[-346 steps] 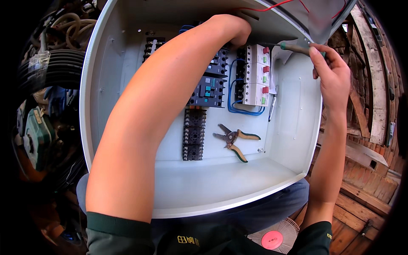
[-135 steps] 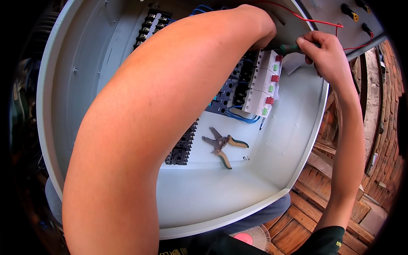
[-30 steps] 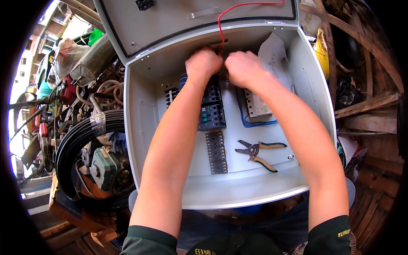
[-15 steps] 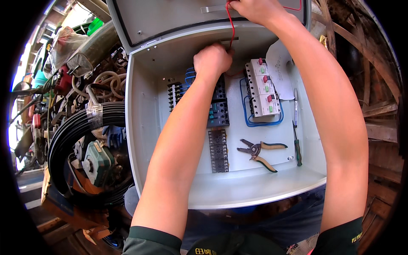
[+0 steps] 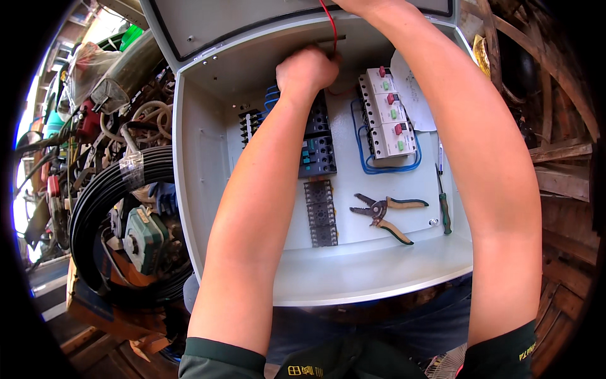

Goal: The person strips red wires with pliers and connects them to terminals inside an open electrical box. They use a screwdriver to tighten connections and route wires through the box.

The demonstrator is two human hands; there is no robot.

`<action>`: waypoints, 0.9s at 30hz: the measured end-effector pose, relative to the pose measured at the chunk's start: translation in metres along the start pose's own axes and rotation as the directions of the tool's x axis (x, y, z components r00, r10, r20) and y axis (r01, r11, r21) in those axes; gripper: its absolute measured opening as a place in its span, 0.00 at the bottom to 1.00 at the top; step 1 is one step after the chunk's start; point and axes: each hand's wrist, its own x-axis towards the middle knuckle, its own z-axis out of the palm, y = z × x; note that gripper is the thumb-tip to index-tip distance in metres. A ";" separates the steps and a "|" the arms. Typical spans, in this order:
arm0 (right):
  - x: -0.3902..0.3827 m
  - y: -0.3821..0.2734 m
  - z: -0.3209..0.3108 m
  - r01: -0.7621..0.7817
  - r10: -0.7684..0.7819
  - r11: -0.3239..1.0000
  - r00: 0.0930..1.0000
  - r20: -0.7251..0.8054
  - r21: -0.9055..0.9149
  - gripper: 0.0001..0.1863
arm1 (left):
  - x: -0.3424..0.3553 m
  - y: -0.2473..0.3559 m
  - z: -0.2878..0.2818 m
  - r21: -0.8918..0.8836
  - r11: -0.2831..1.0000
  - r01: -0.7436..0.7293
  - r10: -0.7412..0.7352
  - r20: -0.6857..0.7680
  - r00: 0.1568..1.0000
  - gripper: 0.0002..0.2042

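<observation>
Walls of the grey enclosure (image 5: 189,164) hem the work on both sides, and its open door (image 5: 252,19) closes the space above; the bare lower panel and bottom lip leave the most room. The left hand (image 5: 307,68) is curled shut high inside the box, its grip closed at the lower end of a red wire (image 5: 331,28) that runs straight up to the right hand (image 5: 360,5), which is cut off by the top edge, so I cannot tell how its grip stands. Breakers (image 5: 388,114) sit just right of the left hand. Wire strippers (image 5: 386,213) and a green-handled screwdriver (image 5: 444,202) lie lower down, well apart from both hands.
</observation>
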 end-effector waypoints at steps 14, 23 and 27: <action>-0.140 0.007 0.028 0.311 -0.153 0.931 0.809 0.567 -0.192 0.09 | 0.001 -0.001 -0.003 -0.041 0.999 0.029 -0.029 0.005 1.000 0.24; -0.145 -0.011 0.073 0.246 0.072 0.890 0.756 0.651 -0.384 0.14 | -0.001 0.000 0.001 -0.050 0.997 0.062 -0.065 -0.063 0.996 0.24; -0.147 -0.007 0.078 0.237 0.094 0.886 0.750 0.655 -0.398 0.17 | 0.001 -0.001 -0.001 -0.062 0.996 0.062 -0.063 -0.018 0.998 0.27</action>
